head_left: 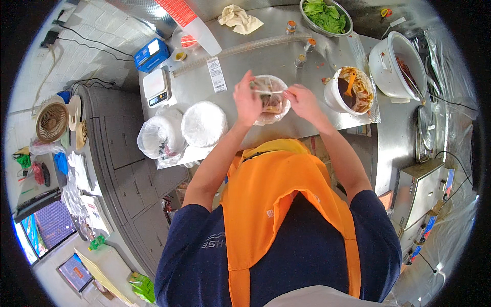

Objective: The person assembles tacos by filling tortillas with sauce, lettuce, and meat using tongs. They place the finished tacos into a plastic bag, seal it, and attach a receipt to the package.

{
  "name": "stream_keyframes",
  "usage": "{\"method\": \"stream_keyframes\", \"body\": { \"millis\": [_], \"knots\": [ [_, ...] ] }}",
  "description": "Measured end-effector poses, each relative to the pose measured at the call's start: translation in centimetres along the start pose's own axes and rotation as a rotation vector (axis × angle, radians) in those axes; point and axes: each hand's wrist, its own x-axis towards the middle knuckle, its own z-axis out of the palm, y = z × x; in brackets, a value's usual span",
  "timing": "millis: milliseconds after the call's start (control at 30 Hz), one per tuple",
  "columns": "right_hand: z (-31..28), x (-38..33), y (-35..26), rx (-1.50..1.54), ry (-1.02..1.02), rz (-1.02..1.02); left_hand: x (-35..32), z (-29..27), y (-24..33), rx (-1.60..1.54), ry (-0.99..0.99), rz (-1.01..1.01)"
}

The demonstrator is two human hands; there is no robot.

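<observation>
A round bowl lined with a thin clear plastic bag (266, 119) stands at the front of the metal table, brownish food showing inside. My left hand (248, 102) is at the bowl's left side, a little blurred, its fingers closed at the bag. From the right, my right hand (305, 103) pinches the bag near the rim. A pale twisted strand of the plastic stretches between both hands across the bowl's top. To the right is a white tub of dark red-brown sauce (335, 92) with an orange spatula (350, 84) in it.
Two stacks of bag-lined bowls (204, 124) stand left, below a white scale (155, 87). A printed slip (217, 75) and a long clear strip (240, 49) lie farther back. Shaker jars (300, 61), a bowl of lettuce (327, 16) and a large white tub (384, 64) occupy the back right.
</observation>
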Motion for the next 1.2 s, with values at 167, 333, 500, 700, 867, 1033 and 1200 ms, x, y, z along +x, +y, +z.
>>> {"method": "stream_keyframes", "body": {
  "millis": [167, 333, 500, 700, 867, 1033, 1200],
  "knots": [
    [3.2, 0.0, 0.0, 1.634, 0.187, 0.599, -1.3, -1.9, 1.8, -0.499, -0.465, -0.343],
    [6.3, 1.0, 4.8, 1.415, -0.059, 0.317, 1.0, -0.1, 2.5, -0.055, -0.499, -0.273],
    [5.1, 1.9, -1.3, 0.425, 0.053, 0.008, 2.0, 0.0, 3.3, -0.046, -0.559, -0.333],
    [5.6, 2.3, 1.3, 1.279, 0.170, 0.919, 0.6, -0.7, 2.2, -0.039, -0.613, 0.196],
    [4.8, 0.6, -0.2, 1.039, 0.124, 0.818, -1.3, -0.7, 2.4, 0.150, -0.357, 0.433],
    [6.8, -1.5, 0.3, 0.360, 0.240, 0.305, -1.9, 0.2, 1.7, -0.292, -0.242, 0.162],
    [5.2, -1.1, -1.2, 0.054, 0.349, 0.028, -1.3, -0.6, 1.3, -0.117, -0.342, 0.423]
  ]
}}
